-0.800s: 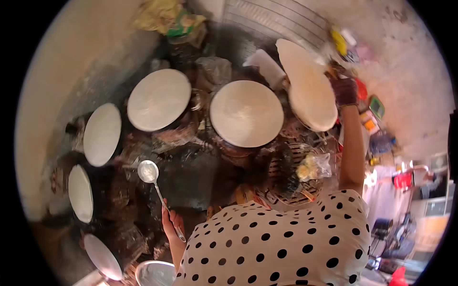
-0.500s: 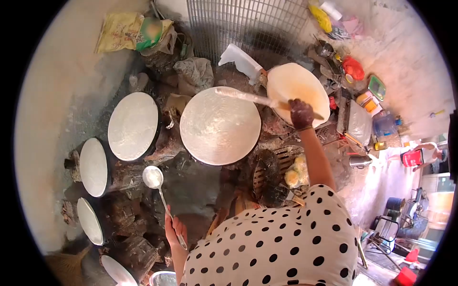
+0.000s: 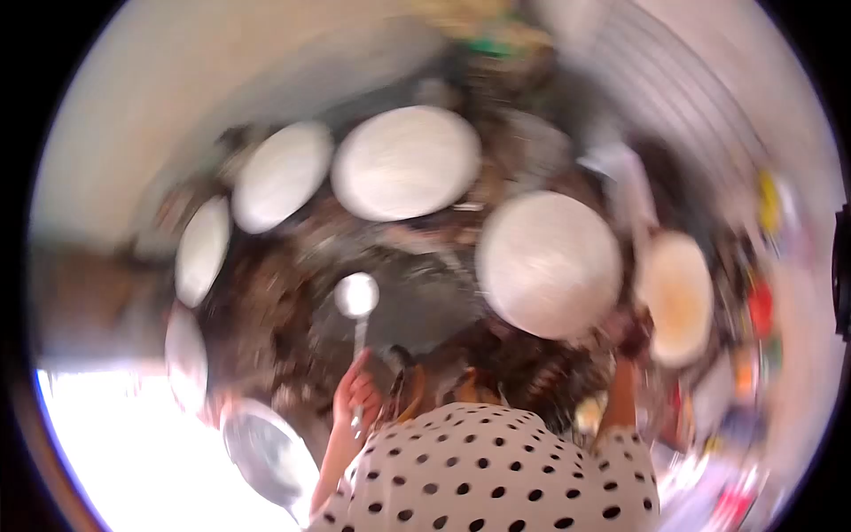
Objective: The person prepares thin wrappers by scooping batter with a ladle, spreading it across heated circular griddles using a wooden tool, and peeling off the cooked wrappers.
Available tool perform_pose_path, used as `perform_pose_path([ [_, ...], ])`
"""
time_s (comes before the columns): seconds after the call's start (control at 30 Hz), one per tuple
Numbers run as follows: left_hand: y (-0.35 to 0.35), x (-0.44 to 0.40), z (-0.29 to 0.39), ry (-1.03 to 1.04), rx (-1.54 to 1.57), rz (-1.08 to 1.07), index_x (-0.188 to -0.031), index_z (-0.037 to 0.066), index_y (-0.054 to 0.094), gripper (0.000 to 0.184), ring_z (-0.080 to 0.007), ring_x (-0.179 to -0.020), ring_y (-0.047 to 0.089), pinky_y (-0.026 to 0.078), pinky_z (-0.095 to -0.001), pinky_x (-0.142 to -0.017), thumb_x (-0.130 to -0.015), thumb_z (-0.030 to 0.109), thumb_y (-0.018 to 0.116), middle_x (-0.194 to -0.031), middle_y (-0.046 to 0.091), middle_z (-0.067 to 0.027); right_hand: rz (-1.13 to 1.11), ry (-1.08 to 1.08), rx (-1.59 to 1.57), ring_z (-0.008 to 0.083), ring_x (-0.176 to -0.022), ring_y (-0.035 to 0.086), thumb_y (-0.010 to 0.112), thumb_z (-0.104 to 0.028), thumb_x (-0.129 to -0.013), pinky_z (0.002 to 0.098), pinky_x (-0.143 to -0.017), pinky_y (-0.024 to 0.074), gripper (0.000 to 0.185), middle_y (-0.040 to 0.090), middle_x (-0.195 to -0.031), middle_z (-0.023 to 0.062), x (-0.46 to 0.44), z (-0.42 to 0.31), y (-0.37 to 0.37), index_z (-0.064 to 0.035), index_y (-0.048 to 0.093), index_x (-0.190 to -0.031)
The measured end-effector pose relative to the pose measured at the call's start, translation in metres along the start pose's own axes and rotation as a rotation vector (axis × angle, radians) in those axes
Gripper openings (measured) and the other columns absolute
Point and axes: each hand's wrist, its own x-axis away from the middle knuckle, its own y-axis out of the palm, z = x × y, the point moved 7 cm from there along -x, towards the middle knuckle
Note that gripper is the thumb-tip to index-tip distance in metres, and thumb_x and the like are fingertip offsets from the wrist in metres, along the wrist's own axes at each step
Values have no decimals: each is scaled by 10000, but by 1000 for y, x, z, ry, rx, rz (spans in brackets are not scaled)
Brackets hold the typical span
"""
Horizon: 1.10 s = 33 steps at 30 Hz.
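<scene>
My left hand (image 3: 356,393) is closed round the handle of a ladle (image 3: 357,295), whose round bowl holds something white. Over to the right, my right hand (image 3: 631,332), in a dark glove, is smeared by motion. It lies between a round griddle (image 3: 550,264) covered in white and a large oval-looking basin (image 3: 678,300) with a yellowish inside. Whether its fingers grip anything does not show. More white-covered griddles (image 3: 406,163) curve away to the left, among them a tilted-looking one (image 3: 282,177) and a narrower one (image 3: 202,252).
A metal basin (image 3: 266,448) with whitish contents stands at lower left, by bright light. A white roll (image 3: 625,177) and a wire grille (image 3: 700,71) are at upper right. Red and yellow items (image 3: 761,306) line the right wall. Everything is blurred.
The view has swung left, so the griddles and basin appear further right. The long paddle in my right hand no longer shows clearly. My left hand still holds the ladle.
</scene>
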Motion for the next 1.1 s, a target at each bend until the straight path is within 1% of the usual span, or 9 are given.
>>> perform_pose_path([
  [0.13, -33, 41, 51, 24, 633, 37, -1195, 5, 487, 272, -55, -445, 392, 303, -224, -438, -975, 145, 409, -612, 405, 45, -413, 221, -433, 230, -677, 632, 554, -264, -874, 397, -606, 492, 248, 684, -888, 90, 52, -74, 95, -110, 655, -1040],
  [0.23, -113, 47, 107, 162, 847, -141, -1212, -3, 479, 286, -49, -436, 410, 296, -214, -431, -982, 149, 404, -574, 385, 45, -511, -317, -522, 148, -606, 585, 552, -189, -891, 298, -528, 464, 259, 650, -760, 68, 121, -235, 151, -11, 647, -1053],
  [0.27, -124, 64, 128, 264, 756, -219, -1251, 21, 466, 307, -50, -424, 398, 290, -212, -415, -988, 166, 403, -565, 379, 47, -515, -529, -566, 106, -580, 562, 549, -149, -898, 248, -496, 451, 262, 630, -697, 56, 153, -293, 166, 35, 641, -1060],
  [0.3, -128, 89, 147, 363, 647, -287, -1290, 44, 454, 331, -50, -411, 386, 284, -211, -400, -994, 182, 402, -557, 373, 49, -654, -247, -481, 174, -552, 577, 710, -448, -767, 357, -535, 459, 415, 626, -661, 68, 185, -350, 167, -38, 692, -835],
  [0.43, -189, 159, 217, 738, -405, 398, -1424, 137, 349, 427, -66, -391, 354, 289, -206, -371, -1012, 241, 389, -546, 391, 19, -1152, -192, -472, 131, -547, 529, 736, -414, -772, 316, -521, 416, 417, 560, -607, 34, 347, -561, 207, -7, 650, -807],
  [0.7, -272, 191, 285, 888, 172, 445, -1397, 177, 379, 395, -90, -390, 319, 286, -228, -354, -1006, 227, 397, -575, 339, 16, -1069, -767, -165, 341, -877, 620, 639, -587, -742, 407, -747, 488, 664, 658, -908, 195, 483, -877, 333, 27, 638, -996],
  [0.83, -288, 217, 291, 972, 230, 567, -1368, 179, 399, 358, -92, -338, 292, 268, -233, -319, -1013, 218, 362, -544, 315, 21, -1111, -599, -405, 214, -682, 574, 769, -456, -659, 384, -648, 469, 565, 647, -796, 75, 500, -968, 393, -7, 665, -985],
  [1.0, -301, 229, 305, 1018, 471, 689, -1364, 190, 404, 358, -85, -334, 292, 261, -235, -308, -1011, 230, 364, -538, 318, 27, -1263, -344, -488, 260, -809, 567, 784, -403, -711, 453, -728, 464, 578, 633, -905, 144, 506, -1003, 451, 29, 641, -1068],
  [1.1, -319, 227, 312, 1101, 592, 726, -1363, 200, 408, 362, -79, -341, 305, 267, -230, -313, -1007, 254, 372, -551, 332, 32, -1394, -606, -496, 187, -448, 445, 725, -366, -774, 383, -415, 374, 354, 413, -531, 33, 512, -1011, 466, -72, 536, -720],
])
